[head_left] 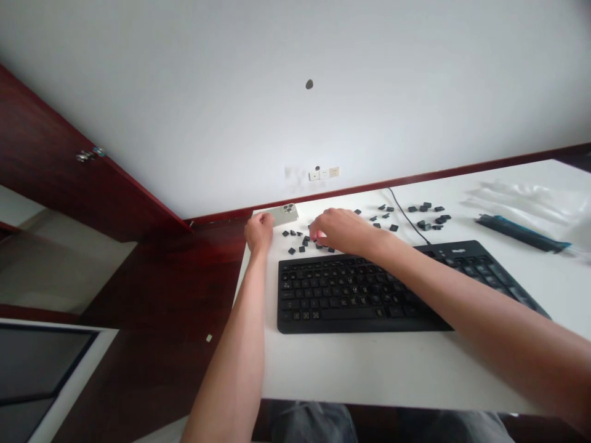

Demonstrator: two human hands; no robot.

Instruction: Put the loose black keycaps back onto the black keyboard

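Observation:
My left hand (259, 232) is at the left edge of the white desk (314, 369), beside the near end of a pale smartphone (285, 215) lying camera side up. Its fingers are curled closed, and whatever they hold is hidden. Over a scatter of loose black keycaps (292, 251), my right hand (339, 226) reaches down with thumb and fingers drawn together. I cannot make out what is between those fingertips. Below it lies a black keyboard (318, 301), partly covered by my right forearm; parts of it have keys in place.
More keycaps (427, 206) lie behind the keyboard, around its cable (406, 215). At the right are a dark, blue-edged strip-shaped package (521, 232) and clear plastic wrapping (530, 197). A wall with sockets (324, 174) stands behind the desk; a red-brown door (92, 166) is at left.

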